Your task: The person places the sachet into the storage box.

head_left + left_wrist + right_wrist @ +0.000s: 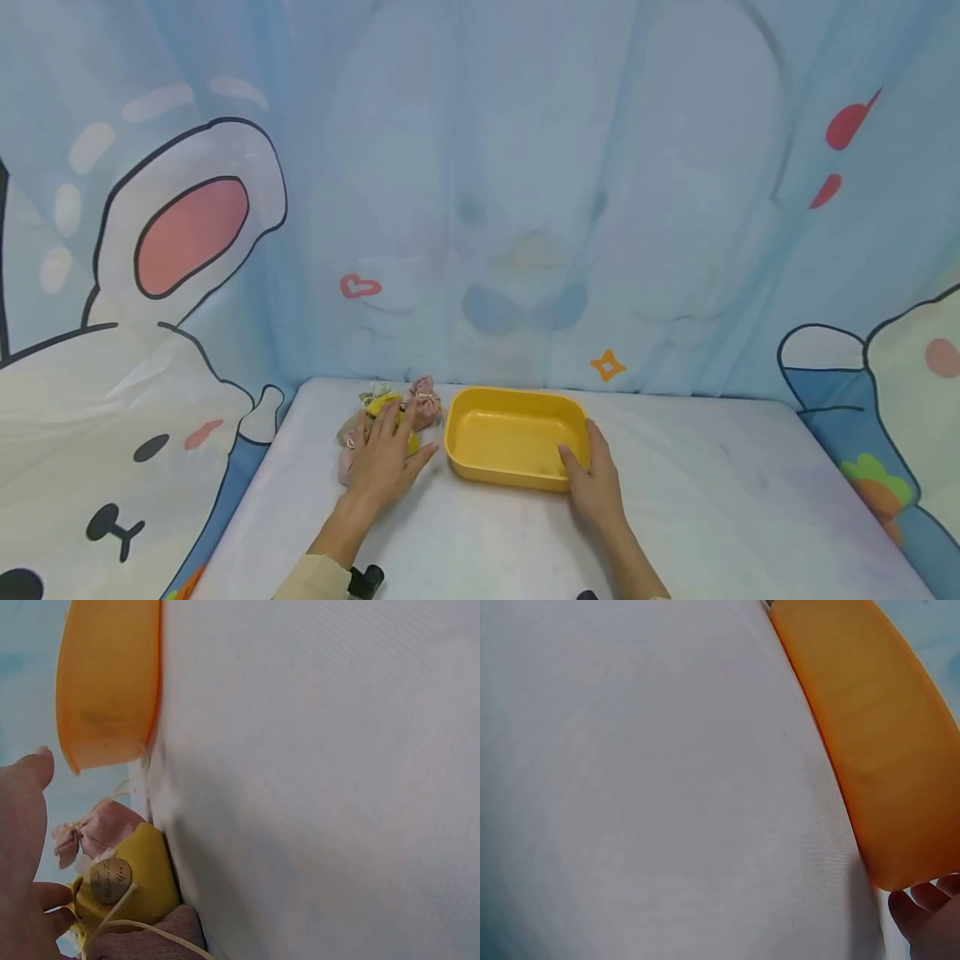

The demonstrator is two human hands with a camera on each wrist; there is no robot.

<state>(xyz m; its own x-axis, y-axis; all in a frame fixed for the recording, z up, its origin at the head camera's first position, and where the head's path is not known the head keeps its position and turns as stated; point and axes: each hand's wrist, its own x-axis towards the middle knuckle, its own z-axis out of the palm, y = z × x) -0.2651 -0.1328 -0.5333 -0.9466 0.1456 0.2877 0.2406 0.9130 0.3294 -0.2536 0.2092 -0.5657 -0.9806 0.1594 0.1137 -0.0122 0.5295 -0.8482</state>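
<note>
Yellow tray [513,437] standing just left of my right hand [597,490], thumb inside and fingers outside pinching its end, small cloth pouches [426,406] lying under and beyond my left hand [383,467], its fingers splaying without gripping, blue patterned curtain [420,208] hanging past my fingertips.

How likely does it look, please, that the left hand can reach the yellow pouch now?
Probably yes: the left hand is at the yellow pouch, nothing visible blocks it, and the yellow tray stands off to the side.

Fingers [906,913] against end of orange-yellow tray [877,750]; white cloth [667,780] alongside.
</note>
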